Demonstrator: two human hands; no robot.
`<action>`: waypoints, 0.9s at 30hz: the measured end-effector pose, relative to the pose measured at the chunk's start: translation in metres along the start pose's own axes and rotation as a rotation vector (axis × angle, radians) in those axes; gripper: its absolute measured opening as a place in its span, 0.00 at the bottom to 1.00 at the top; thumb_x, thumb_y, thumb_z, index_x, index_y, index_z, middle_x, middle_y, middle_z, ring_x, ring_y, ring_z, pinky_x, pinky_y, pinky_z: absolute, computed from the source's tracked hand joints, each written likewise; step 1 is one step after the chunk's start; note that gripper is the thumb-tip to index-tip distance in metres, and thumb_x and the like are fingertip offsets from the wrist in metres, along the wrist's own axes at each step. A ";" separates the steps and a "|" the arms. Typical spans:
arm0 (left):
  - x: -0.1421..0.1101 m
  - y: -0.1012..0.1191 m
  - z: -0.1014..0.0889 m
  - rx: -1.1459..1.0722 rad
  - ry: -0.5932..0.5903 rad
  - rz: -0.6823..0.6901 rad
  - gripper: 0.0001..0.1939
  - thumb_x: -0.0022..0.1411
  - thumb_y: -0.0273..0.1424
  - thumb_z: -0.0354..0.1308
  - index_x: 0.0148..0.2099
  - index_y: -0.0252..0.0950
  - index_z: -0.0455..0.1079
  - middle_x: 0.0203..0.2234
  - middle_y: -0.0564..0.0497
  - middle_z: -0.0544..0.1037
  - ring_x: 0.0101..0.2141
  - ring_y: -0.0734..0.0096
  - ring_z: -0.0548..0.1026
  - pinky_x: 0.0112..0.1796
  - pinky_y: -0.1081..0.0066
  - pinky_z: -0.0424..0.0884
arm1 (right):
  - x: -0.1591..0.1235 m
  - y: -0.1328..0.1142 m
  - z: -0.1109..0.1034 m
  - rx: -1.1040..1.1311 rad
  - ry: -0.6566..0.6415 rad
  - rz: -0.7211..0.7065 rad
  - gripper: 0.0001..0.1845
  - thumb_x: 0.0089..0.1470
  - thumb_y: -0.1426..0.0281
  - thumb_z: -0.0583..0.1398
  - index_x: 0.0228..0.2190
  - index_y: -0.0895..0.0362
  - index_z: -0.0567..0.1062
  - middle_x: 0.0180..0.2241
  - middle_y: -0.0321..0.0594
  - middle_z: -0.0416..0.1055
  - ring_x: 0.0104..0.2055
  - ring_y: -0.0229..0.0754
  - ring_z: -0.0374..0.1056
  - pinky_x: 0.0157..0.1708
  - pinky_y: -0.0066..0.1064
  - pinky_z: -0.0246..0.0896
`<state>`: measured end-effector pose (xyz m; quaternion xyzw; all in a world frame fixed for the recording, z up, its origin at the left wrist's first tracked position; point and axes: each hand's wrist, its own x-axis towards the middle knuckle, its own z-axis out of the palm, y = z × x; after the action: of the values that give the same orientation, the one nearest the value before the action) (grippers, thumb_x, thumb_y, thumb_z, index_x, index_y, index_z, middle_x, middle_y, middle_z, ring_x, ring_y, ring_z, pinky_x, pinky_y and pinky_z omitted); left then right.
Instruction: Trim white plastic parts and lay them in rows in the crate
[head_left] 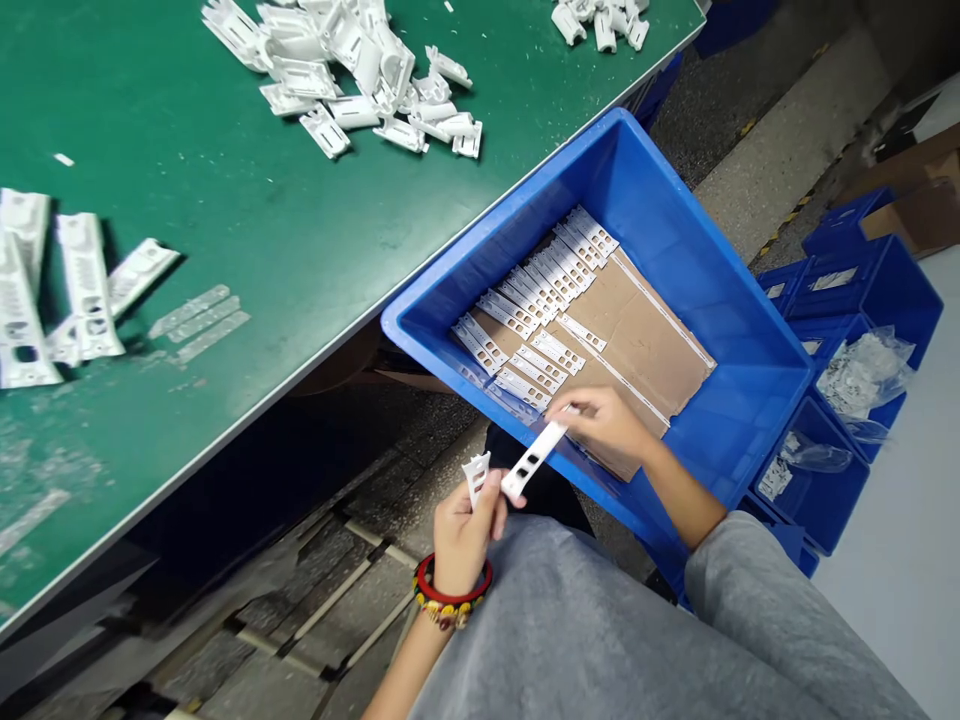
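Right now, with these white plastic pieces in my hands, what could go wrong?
The right hand, gripping a white strip, hovers just above the stacked strips in the blue bin and could knock their rows askew. The small white piece pinched in the left hand sits above the floor and might drop there if it slips.

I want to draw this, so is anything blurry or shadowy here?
In the head view, the white plastic pieces cast dark shadows on the green table, it is dim under the table, and nothing looks badly blurred.
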<state>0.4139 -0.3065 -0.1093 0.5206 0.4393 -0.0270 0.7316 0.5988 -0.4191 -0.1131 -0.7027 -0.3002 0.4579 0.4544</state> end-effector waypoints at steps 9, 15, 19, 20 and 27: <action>0.008 -0.016 -0.012 -0.177 0.047 0.038 0.19 0.59 0.47 0.58 0.37 0.33 0.72 0.17 0.58 0.64 0.15 0.81 0.56 0.16 0.78 0.51 | 0.041 0.124 -0.093 0.083 0.822 0.137 0.19 0.47 0.54 0.62 0.32 0.57 0.73 0.28 0.37 0.73 0.27 0.35 0.65 0.27 0.26 0.62; 0.007 -0.014 -0.006 -0.329 0.006 0.002 0.21 0.59 0.47 0.57 0.41 0.33 0.71 0.20 0.56 0.68 0.16 0.80 0.59 0.16 0.77 0.56 | 0.048 0.165 -0.089 0.043 0.822 0.147 0.17 0.48 0.56 0.60 0.33 0.57 0.73 0.32 0.41 0.75 0.29 0.38 0.68 0.33 0.31 0.65; 0.006 -0.016 -0.005 -0.312 -0.006 -0.018 0.21 0.59 0.47 0.57 0.38 0.33 0.73 0.22 0.53 0.70 0.20 0.75 0.66 0.20 0.74 0.64 | 0.050 0.172 -0.089 0.009 0.831 0.135 0.17 0.48 0.57 0.60 0.34 0.58 0.74 0.33 0.41 0.75 0.30 0.39 0.68 0.35 0.33 0.65; 0.006 -0.016 -0.006 -0.301 -0.003 -0.015 0.21 0.59 0.47 0.57 0.37 0.32 0.73 0.22 0.52 0.71 0.21 0.75 0.67 0.22 0.74 0.65 | 0.051 0.172 -0.090 0.001 0.835 0.130 0.17 0.48 0.57 0.60 0.34 0.58 0.74 0.33 0.41 0.74 0.30 0.39 0.68 0.35 0.32 0.65; 0.007 -0.020 -0.010 -0.266 0.034 -0.035 0.21 0.57 0.47 0.59 0.35 0.33 0.75 0.23 0.51 0.72 0.22 0.75 0.67 0.23 0.74 0.65 | 0.049 0.154 -0.114 -0.038 0.864 0.071 0.19 0.52 0.57 0.58 0.39 0.57 0.74 0.40 0.43 0.74 0.36 0.41 0.67 0.37 0.32 0.65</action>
<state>0.4025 -0.3049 -0.1291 0.4117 0.4606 0.0275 0.7859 0.7236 -0.4819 -0.2530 -0.8481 -0.0665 0.1315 0.5090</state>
